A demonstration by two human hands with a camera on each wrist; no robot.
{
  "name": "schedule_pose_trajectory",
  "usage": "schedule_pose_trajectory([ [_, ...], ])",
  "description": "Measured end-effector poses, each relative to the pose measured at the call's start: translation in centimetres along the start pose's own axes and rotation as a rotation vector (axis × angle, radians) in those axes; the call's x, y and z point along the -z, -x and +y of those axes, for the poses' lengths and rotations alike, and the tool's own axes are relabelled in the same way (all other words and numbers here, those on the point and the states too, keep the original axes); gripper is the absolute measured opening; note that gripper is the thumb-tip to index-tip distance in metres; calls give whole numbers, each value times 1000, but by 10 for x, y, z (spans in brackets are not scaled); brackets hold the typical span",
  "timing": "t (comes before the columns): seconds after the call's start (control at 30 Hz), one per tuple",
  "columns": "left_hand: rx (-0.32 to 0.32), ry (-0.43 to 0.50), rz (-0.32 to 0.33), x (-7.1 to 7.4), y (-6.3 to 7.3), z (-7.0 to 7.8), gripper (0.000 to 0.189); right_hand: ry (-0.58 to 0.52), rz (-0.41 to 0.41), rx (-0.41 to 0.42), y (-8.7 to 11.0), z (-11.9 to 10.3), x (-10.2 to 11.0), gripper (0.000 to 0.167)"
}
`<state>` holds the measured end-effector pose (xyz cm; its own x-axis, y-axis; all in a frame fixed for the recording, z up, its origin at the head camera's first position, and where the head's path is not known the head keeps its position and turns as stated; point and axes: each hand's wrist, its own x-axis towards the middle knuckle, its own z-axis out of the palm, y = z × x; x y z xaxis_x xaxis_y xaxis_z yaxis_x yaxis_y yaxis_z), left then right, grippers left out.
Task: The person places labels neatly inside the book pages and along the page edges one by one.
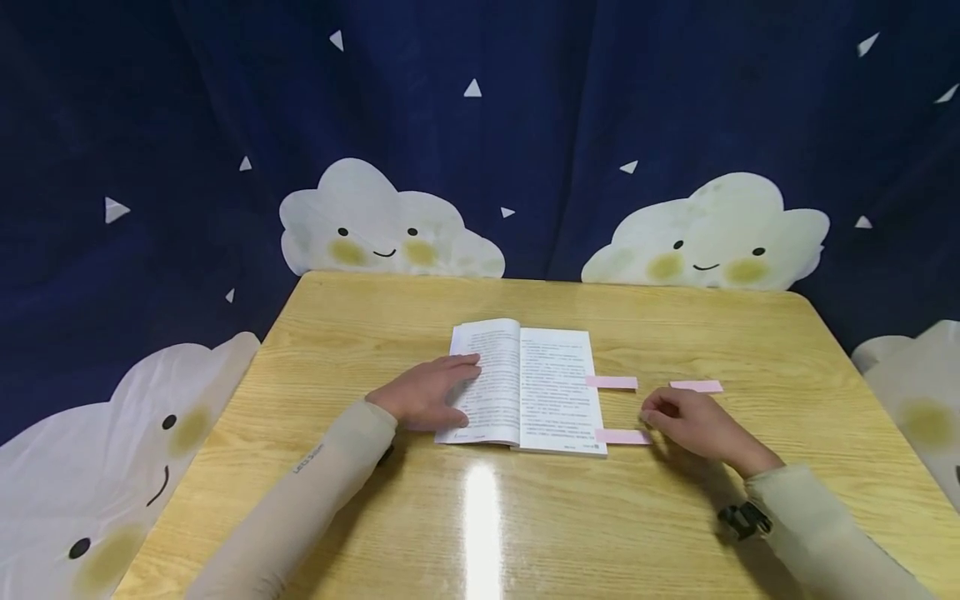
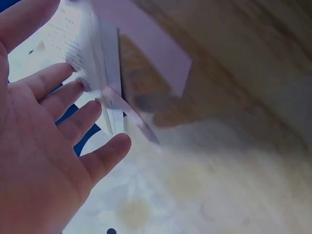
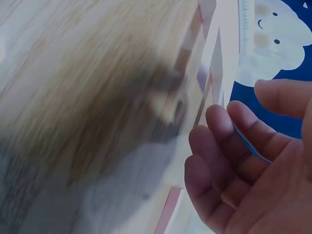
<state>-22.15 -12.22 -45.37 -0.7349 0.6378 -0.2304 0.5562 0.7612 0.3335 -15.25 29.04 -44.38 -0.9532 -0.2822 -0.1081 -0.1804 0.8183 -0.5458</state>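
Note:
An open book (image 1: 555, 358) with printed pages lies near the middle of the wooden table. My left hand (image 1: 431, 392) rests on its left page, fingers spread; the left wrist view shows the palm side. From the right page's edge jut two pink paper strips, an upper strip (image 1: 613, 382) and a lower strip (image 1: 624, 437). Just beyond the lower one's outer end is my right hand (image 1: 693, 425), its fingers loosely bent. In the right wrist view the thumb stands apart from the fingers and nothing lies between them. Behind that hand a third pink strip (image 1: 697, 386) lies on the table.
The wooden table (image 1: 360, 317) extends around the book on every side. A dark blue curtain (image 1: 540, 125) with white clouds and small triangles hangs behind it and at both sides. A black band with a small device (image 1: 744, 520) is on the right wrist.

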Motion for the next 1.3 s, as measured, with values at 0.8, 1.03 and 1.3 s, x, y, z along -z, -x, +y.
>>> schedule_pose_trajectory([
  [0.8, -165, -81, 180, 29, 3, 20, 63, -42, 113, 209, -17, -62, -25, 13],
  [1.03, -129, -130, 185, 28, 2, 21, 63, 69, 118, 404, -30, -88, -48, 25],
  [1.3, -133, -150, 229, 27, 3, 23, 60, 105, 55, 449, -36, -106, -62, 47],
])
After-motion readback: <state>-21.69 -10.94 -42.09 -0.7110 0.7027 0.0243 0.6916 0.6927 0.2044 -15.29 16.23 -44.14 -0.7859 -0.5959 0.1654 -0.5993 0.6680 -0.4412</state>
